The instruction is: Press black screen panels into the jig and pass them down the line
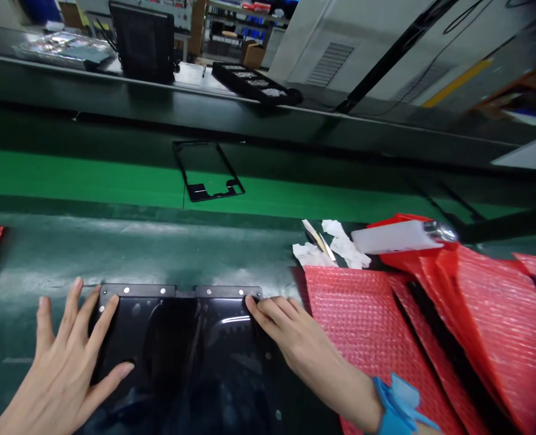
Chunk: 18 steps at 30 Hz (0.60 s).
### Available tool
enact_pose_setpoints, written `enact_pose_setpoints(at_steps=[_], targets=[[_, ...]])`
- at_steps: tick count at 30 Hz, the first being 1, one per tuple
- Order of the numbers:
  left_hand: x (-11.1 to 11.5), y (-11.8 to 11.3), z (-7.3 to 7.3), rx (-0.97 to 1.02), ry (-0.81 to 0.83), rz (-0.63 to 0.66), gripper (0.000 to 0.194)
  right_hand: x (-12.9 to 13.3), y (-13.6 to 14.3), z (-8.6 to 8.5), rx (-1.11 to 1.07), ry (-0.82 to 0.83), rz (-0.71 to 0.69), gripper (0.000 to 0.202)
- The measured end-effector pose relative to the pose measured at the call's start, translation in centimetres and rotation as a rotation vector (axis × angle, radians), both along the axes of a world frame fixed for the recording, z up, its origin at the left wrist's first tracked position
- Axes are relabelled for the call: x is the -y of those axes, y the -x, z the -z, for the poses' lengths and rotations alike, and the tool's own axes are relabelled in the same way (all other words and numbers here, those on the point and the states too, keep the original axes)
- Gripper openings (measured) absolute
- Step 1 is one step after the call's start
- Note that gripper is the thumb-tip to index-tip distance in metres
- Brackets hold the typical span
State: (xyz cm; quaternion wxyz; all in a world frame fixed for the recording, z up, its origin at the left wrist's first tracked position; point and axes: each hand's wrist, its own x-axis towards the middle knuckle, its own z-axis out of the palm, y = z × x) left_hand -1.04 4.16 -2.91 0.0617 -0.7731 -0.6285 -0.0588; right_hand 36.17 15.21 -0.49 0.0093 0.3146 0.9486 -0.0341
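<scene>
A flat, glossy black panel [172, 362] lies on the dark green bench before me. Along its far edge runs a black frame strip [145, 290] with silver round dots and a gap near the middle. My left hand [71, 356] is spread over the panel's left side, index fingertip at the far left corner and thumb on the glossy face. At the far right corner, my right hand [290, 332] has its fingers bent and close together, gripping the edge there. A blue wrist strap [399, 402] circles my right wrist. The panel's near end is cut off by the picture.
Red bubble-wrap pouches [353, 320] fill the right side, a white bottle [394, 237] with a metal top lying on them. Crumpled white tissue [340, 241] is beside it. Across a green belt [90, 181] lies a thin black frame [216, 196]. Farther back stands a black monitor [143, 39].
</scene>
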Motion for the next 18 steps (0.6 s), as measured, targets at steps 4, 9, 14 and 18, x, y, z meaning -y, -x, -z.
enact_pose_setpoints(at_steps=[4,9,14,18], targets=[[-0.5,0.4,0.8,0.039,-0.009,0.033,0.095,-0.6,0.2,0.4,-0.026,0.066,-0.026,0.063],[-0.8,0.5,0.7,0.065,-0.028,0.060,0.091,0.0,2.0,1.7,-0.158,0.051,0.044,0.054],[-0.2,0.6,0.3,0.058,-0.047,0.076,0.078,2.1,2.1,1.2,-0.277,0.058,0.094,0.043],[0.2,1.1,0.7,0.028,-0.063,0.098,0.072,3.5,0.2,-0.1,-0.423,0.202,0.201,0.042]])
